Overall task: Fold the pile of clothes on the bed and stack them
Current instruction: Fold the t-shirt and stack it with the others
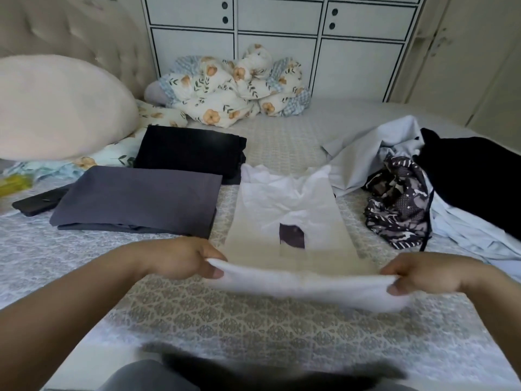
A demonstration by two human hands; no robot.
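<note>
You held the white garment by its near edge, both hands pinching it above the bed.

The bed [282, 328], under a patterned grey cover, carried everything: a large pale pillow [62, 108] at far left, a crumpled floral quilt [234, 86] against the white cabinet [282, 32], and an unfolded pile of clothes [423, 182] at right, pale blue, black and patterned pieces tangled together. Left of centre lay a folded grey garment [138, 198], with a folded black garment [189, 150] just behind it. The white garment [290, 210] stretched away from you between these and the pile. Your left hand [180, 258] and right hand [423, 273] each gripped a corner of its lifted edge, thumbs on top.
</note>
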